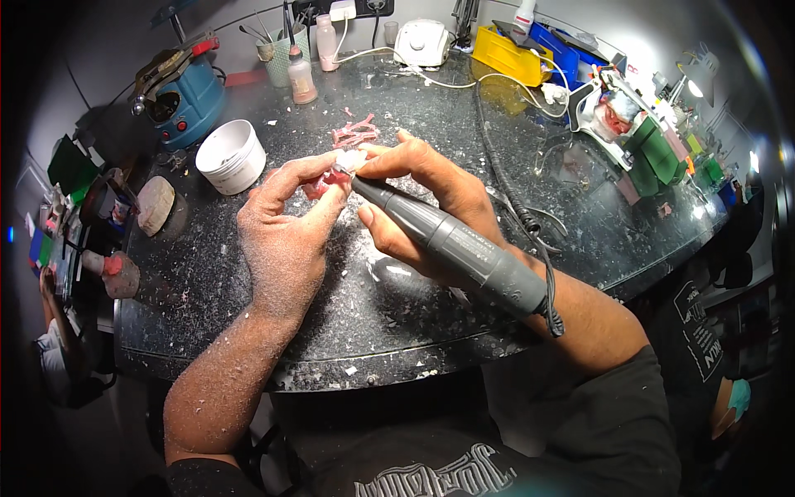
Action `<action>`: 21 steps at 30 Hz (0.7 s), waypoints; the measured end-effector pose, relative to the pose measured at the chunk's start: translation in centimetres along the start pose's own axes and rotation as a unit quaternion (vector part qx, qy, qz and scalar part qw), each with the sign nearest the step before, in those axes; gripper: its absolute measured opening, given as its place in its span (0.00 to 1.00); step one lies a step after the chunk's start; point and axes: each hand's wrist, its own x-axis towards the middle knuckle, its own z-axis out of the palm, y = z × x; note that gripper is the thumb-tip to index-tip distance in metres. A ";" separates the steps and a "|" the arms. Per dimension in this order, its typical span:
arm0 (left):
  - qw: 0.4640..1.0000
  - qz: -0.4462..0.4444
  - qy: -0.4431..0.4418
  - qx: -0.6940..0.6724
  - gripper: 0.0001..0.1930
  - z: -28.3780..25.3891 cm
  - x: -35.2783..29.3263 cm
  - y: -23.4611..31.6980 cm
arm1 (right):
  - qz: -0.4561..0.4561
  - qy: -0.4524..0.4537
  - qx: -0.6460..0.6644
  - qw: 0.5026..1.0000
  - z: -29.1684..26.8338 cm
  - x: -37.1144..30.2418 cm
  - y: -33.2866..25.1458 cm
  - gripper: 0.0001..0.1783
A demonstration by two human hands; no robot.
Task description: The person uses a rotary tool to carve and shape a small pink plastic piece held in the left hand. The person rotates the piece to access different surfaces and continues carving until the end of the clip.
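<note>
My left hand (pixel 286 228), dusted with pale powder up the forearm, pinches a small pink-and-white denture (pixel 334 177) between thumb and fingers. A dark grey rotary handpiece (pixel 451 242) lies in my right hand (pixel 443 184), gripped like a pen. Its tip end meets the denture, and the fingers of both hands come close together there. Fingers partly cover the denture, so the bur cannot be made out. From the rear of the handpiece a coiled black cord (pixel 517 207) loops back across the bench. Just beyond my hands lie thin pink branching pieces (pixel 356 132).
Shavings and dust litter the black speckled bench (pixel 397 358). A white tub (pixel 231 157) stands left, near a blue machine (pixel 186 99). Bottles (pixel 301 79), a white control box (pixel 421 43) and a yellow bin (pixel 507 58) line the back. A lit lamp (pixel 700 79) stands right.
</note>
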 end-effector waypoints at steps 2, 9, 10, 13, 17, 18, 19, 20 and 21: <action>0.999 -0.026 0.001 -0.044 0.12 0.0 0.0 0.1 | -0.018 -0.010 -0.014 1.000 -0.2 0.1 0.1 0.20; 0.986 -0.113 -0.006 -0.124 0.11 0.1 -0.2 0.9 | -0.039 -0.025 -0.026 0.999 -0.3 0.2 0.3 0.19; 0.986 -0.109 -0.010 -0.123 0.11 0.2 -0.2 0.9 | -0.021 -0.010 -0.019 1.000 -0.3 0.1 0.2 0.19; 0.986 -0.106 -0.018 -0.128 0.11 0.2 -0.2 0.8 | 0.003 0.004 -0.010 1.000 -0.2 0.1 0.1 0.20; 0.980 -0.118 -0.022 -0.158 0.11 0.1 -0.2 0.6 | -0.026 -0.004 -0.014 1.000 -0.3 0.2 0.3 0.19; 0.979 -0.117 -0.023 -0.164 0.11 0.0 -0.2 0.7 | -0.015 0.010 -0.004 1.000 -0.2 0.2 0.3 0.19; 0.976 -0.122 -0.026 -0.181 0.11 0.0 -0.2 0.6 | -0.005 0.023 0.007 1.000 -0.2 0.3 0.2 0.19; 0.972 -0.126 -0.028 -0.198 0.11 -0.2 -0.2 0.4 | -0.031 0.013 0.000 0.999 -0.2 0.4 0.2 0.19; 0.967 -0.130 -0.031 -0.215 0.11 -0.2 -0.2 0.3 | -0.058 0.002 -0.006 0.998 -0.4 0.6 0.3 0.19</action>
